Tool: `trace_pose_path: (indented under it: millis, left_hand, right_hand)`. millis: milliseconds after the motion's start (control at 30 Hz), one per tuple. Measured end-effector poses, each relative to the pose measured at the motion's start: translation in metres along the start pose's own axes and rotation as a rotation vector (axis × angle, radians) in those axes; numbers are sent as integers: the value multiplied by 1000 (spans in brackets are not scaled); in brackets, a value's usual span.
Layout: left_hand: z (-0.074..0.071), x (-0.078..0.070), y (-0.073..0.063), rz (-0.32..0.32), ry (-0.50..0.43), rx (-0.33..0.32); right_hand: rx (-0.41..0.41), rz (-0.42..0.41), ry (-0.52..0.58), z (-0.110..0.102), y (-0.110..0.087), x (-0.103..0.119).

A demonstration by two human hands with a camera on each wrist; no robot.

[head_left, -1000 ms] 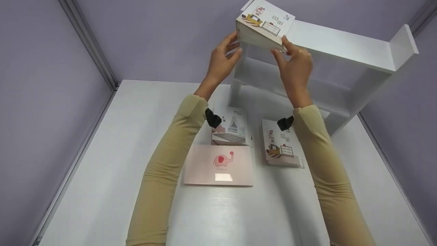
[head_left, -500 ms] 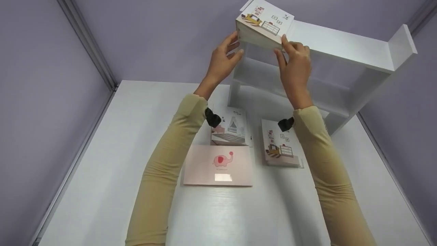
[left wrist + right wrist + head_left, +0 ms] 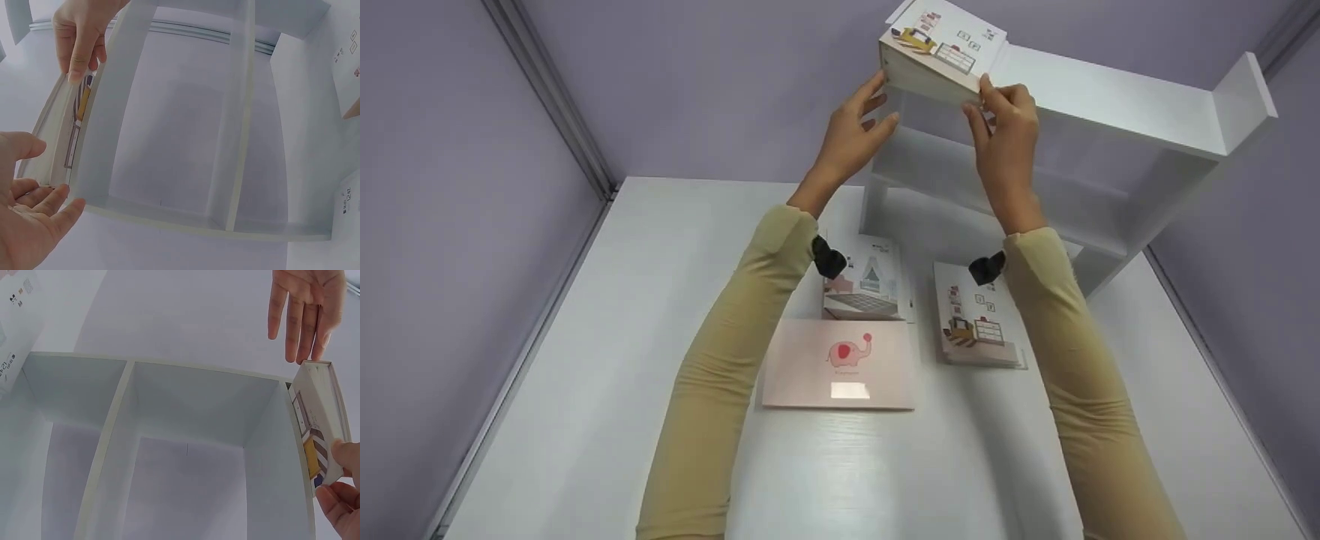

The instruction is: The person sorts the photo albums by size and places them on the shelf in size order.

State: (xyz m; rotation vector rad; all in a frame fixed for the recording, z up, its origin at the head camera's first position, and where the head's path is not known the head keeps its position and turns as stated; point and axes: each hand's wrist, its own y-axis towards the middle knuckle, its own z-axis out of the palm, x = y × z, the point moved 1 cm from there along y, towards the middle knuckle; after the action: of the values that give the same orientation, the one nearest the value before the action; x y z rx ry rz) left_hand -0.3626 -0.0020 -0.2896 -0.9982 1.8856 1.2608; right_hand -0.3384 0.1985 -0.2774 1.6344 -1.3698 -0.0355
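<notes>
A thick white book [image 3: 949, 41] with a yellow digger drawn on its cover lies at the left end of the white shelf unit's top board [image 3: 1110, 94]. My right hand [image 3: 1009, 142] pinches the book's near right corner between thumb and fingers. At the opposite end, my left hand [image 3: 847, 139] touches the book with outstretched fingertips, its thumb held apart. In the left wrist view, the book [image 3: 50, 135] sits between both hands, its page edges facing outward. The right wrist view shows the right thumb [image 3: 346, 453] on the book [image 3: 323, 416].
On the white table [image 3: 840, 472] lie a pink elephant book [image 3: 802, 375], a book with a grey tent picture [image 3: 870, 281] and another digger book [image 3: 975, 315]. The unit's lower shelf [image 3: 937, 176] runs behind the hands. A raised side panel [image 3: 1245, 105] ends the top board.
My right hand has shifted slightly left along the book's near edge. The left thumb has spread a little further from the book. The book itself has barely moved.
</notes>
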Motion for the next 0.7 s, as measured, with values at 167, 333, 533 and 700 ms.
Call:
trace_pose_path:
  millis: [167,333,533,700]
  left_hand:
    - [1,1,2,2,6,9]
    - [3,0,3,-9,13,8]
    - [4,0,4,-14,13,9]
    - [4,1,6,-25,15,11]
  right_hand:
    - [-11,-2,-1,0,2,0]
    - [-13,8,-6,0,2,-1]
    - [-15,9,-10,0,3,-1]
    - [-16,6,-5,2,4,-1]
